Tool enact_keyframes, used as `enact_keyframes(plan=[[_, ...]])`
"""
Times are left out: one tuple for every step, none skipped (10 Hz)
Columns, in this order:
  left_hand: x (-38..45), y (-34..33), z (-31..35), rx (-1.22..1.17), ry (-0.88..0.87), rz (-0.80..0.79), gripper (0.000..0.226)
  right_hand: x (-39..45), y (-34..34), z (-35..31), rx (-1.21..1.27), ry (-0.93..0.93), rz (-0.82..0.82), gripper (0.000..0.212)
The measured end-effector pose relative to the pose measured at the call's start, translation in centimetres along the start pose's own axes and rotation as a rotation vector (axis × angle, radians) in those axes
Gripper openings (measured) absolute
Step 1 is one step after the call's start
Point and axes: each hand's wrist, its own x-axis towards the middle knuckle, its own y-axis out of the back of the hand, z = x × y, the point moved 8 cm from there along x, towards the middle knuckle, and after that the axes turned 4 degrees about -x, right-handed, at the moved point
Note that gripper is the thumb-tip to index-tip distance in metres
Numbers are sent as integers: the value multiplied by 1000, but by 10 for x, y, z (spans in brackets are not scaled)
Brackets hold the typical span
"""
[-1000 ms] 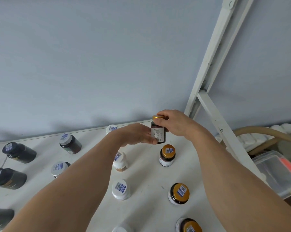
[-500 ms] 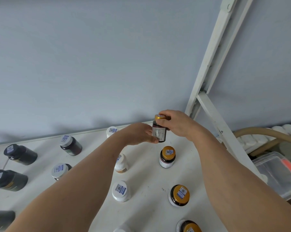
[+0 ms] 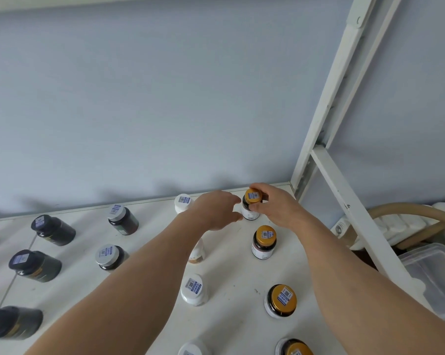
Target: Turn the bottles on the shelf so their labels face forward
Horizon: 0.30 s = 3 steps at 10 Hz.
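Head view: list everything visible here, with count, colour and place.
gold-capped bottles: four, dark glass, right column; the rearmost gripped.
white bottles: five showing, middle column, one mostly hidden by the forearm.
silver-capped bottles: two, dark, left of middle.
black bottles: three, left side.
shelf: one, white.
shelf frame: white, right.
plastic box: one, clear, far right.
hands: left hand open beside the rearmost bottle; right hand gripping its cap.
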Motion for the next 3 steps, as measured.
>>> enact_keyframes(plan=[[-7, 6, 0, 2, 5, 4, 54, -1, -1, -2, -11, -5, -10, 60], [-14, 20, 1, 30, 5, 44, 53, -1, 3, -9, -20, 7, 5, 68], [-17, 42, 0, 44, -13, 93, 51, -4, 22, -27, -9, 45, 101, 64]])
